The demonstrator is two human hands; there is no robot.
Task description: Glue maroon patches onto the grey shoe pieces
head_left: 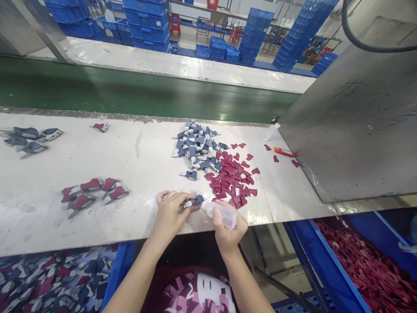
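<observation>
My left hand [174, 211] pinches a small dark blue and white plastic part [196, 200] near the front edge of the table. Wrapped round a translucent squeeze bottle [224, 214], my right hand [230, 230] tilts it so that its nozzle meets or almost meets the part; I cannot tell which. Beyond my hands lies a heap of similar blue and white parts [198, 141]. Thin maroon pieces [231, 174] are piled to its right. Several parts with maroon faces [93, 191] lie to the left, and a group of dark blue ones [29, 137] sits farther left.
A metal box [355, 117] stands on the right of the white table [146, 152], with a red and yellow tool [284, 152] beside it. A green conveyor belt [130, 93] runs behind. Below the table, a blue bin [342, 265] holds maroon pieces; mixed parts [55, 278] fill another.
</observation>
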